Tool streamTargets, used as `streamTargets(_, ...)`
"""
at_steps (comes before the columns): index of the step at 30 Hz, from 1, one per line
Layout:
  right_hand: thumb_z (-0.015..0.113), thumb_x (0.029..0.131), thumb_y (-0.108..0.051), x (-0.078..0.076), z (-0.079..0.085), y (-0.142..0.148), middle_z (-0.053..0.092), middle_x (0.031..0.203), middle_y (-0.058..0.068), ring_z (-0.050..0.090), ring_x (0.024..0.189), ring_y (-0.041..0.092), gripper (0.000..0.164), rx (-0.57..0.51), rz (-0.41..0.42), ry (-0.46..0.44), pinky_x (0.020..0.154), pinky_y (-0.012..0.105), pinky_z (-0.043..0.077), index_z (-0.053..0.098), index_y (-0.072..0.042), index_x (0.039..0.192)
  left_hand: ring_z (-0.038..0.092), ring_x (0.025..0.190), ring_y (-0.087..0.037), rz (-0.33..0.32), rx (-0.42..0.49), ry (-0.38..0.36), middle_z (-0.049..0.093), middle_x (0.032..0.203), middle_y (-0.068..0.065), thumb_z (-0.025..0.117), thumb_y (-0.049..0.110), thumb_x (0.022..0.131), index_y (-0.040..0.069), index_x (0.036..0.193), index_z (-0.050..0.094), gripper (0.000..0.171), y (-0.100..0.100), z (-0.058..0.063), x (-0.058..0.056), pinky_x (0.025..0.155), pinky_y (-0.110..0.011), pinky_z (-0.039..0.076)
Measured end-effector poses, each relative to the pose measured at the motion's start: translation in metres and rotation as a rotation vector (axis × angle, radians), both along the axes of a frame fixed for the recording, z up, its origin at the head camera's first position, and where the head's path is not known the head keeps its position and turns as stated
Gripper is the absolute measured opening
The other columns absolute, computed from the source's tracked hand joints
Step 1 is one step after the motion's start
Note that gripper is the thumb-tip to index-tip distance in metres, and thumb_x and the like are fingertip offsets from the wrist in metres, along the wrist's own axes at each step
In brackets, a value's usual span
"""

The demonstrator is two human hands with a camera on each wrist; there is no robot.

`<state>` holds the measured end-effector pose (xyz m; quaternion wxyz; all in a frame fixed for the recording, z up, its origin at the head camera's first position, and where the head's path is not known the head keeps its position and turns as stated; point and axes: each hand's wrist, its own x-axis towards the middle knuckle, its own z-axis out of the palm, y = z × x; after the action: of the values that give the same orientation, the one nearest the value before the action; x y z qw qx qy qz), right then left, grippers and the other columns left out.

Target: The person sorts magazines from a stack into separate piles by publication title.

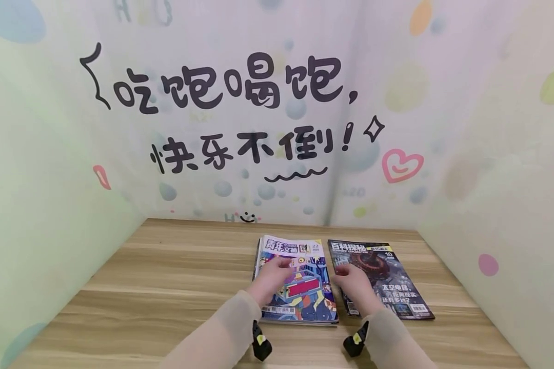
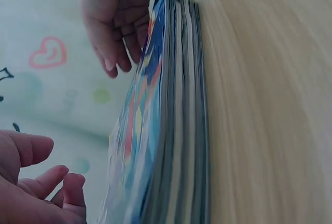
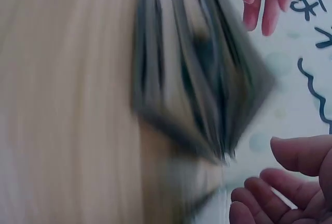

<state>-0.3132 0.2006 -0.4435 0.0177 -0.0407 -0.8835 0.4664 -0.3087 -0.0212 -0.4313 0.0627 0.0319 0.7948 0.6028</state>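
A stack of several magazines lies on the table, its colourful top cover facing up. My left hand is above the left part of that cover. In the left wrist view, the fingers of the left hand are loosely bent and hold nothing. My right hand is over the gap between the stack and a dark magazine, partly covering the latter. Seen from the right wrist, the right hand has its thumb apart from its relaxed fingers, with nothing between them. The stack's page edges look blurred there.
The wood-grain table extends left of the stack and ends at a back wall with black lettering. Pale side walls enclose it. A small black device is at the left wrist, another at the right.
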Motion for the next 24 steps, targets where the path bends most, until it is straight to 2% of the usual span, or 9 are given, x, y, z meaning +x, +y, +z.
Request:
streamTargets(5,0.063,0.091,-0.019,0.003,-0.005,-0.016,0.052,0.131,0.028,0.05,0.119,0.041,0.052,-0.039,-0.01,-0.056,0.098,0.055,0.042,0.049,0.005,0.135,0.05,0.119,-0.034,0.061,0.034,0.045,0.053,0.13,-0.022,0.054,0.012,0.095,-0.005,0.134,0.049,0.043,-0.024,-0.006,0.002,0.102,-0.051,0.04)
streamTargets(9,0.065,0.09,-0.018,0.003,-0.01,-0.022,0.048,0.135,0.029,0.05,0.118,0.04,0.058,-0.061,0.001,-0.084,0.099,0.055,0.041,0.044,0.006,0.139,0.051,0.117,-0.035,0.119,0.045,0.043,0.053,0.128,-0.022,0.054,0.011,0.095,-0.006,0.133,0.049,0.043,-0.037,-0.01,0.007,0.1,-0.051,0.04)
streamTargets(18,0.068,0.088,-0.016,0.009,-0.017,-0.026,0.05,0.133,0.028,0.053,0.106,0.032,0.062,-0.072,-0.007,-0.098,0.097,0.054,0.043,0.043,0.009,0.139,0.047,0.122,-0.04,0.198,0.023,0.047,0.048,0.134,-0.028,0.056,0.005,0.092,-0.007,0.132,0.05,0.042,-0.048,-0.025,0.016,0.101,-0.052,0.04)
streamTargets(24,0.067,0.09,-0.016,0.015,-0.02,-0.027,0.053,0.13,0.025,0.054,0.101,0.028,0.06,-0.107,-0.022,-0.104,0.093,0.049,0.046,0.043,0.007,0.139,0.056,0.107,-0.031,0.207,0.037,0.042,0.054,0.125,-0.026,0.057,0.002,0.091,-0.009,0.131,0.051,0.042,-0.052,-0.034,0.017,0.092,-0.045,0.048)
